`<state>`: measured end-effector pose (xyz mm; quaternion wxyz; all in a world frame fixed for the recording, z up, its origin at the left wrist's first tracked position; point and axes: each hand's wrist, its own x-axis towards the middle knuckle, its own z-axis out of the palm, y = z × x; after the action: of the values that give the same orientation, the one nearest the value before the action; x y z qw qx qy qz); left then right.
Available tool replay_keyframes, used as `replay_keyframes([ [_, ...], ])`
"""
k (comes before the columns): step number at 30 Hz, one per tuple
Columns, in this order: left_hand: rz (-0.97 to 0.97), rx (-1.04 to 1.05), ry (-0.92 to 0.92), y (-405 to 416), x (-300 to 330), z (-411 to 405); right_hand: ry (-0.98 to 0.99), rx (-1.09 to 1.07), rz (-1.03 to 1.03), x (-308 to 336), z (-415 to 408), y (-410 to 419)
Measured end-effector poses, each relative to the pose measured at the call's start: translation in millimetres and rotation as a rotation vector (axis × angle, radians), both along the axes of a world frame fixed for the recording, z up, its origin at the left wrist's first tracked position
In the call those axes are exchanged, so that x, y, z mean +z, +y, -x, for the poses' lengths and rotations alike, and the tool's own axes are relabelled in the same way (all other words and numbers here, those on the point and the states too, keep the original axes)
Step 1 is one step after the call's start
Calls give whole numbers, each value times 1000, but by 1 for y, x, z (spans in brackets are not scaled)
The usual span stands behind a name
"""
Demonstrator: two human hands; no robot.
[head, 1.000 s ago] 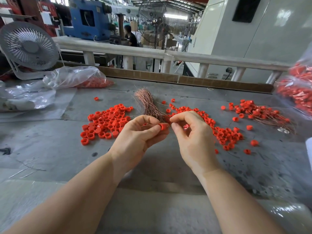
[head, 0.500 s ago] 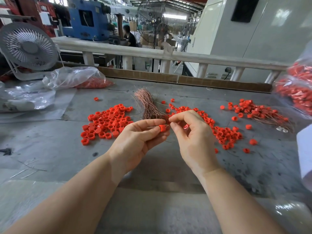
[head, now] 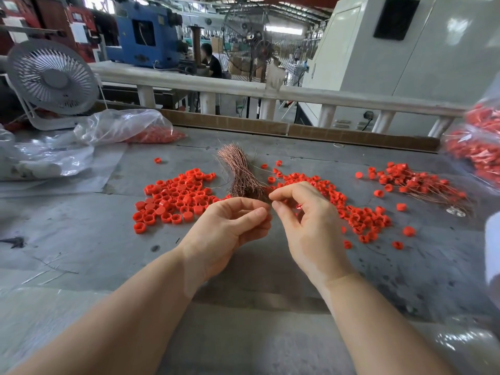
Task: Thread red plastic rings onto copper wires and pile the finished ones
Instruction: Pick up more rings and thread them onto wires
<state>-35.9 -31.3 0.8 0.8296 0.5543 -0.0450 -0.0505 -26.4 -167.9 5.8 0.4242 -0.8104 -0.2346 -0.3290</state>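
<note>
Red plastic rings lie in two loose heaps on the grey worktable (head: pixel 81 239): a left heap (head: pixel 176 196) and a right heap (head: pixel 349 209), with the copper wire bundle (head: pixel 240 174) upright-fanned between them, just beyond the fingertips. The left hand (head: pixel 230 228) pinches something between thumb and forefinger; a sliver of red shows at the pinch, so it is judged to hold one ring, though the ring itself is mostly hidden. The right hand (head: pixel 305 220) has thumb and forefinger brought together in a fine pinch right beside the left fingertips, with a spare ring (head: pixel 298 206) tucked against its curled fingers; the wire in that pinch is too thin to make out. The step in hand is judged to be feeding a wire end through a ring. To do it well, hold the ring with its bore facing the wire, grip the wire close to its tip so that it does not flex, and keep both hands braced near each other. Once seated, the assembly belongs on the finished pile (head: pixel 416 185), at the far right, where rings already sit on wires. Clear bags of red parts (head: pixel 479 150) stand at the right edge, another bag (head: pixel 127 128) lies at the far left near a desk fan (head: pixel 52 77).
</note>
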Motion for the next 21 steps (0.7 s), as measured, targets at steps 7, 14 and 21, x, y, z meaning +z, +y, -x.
replay_keyframes([
  [7,-56,114,-110,0,0,1,214,-75,-75,0,3,3],
  [14,-108,50,-266,-6,4,8,551,162,-156,-2,3,5],
  [21,-217,64,-320,-11,11,13,546,338,-316,-3,3,7],
])
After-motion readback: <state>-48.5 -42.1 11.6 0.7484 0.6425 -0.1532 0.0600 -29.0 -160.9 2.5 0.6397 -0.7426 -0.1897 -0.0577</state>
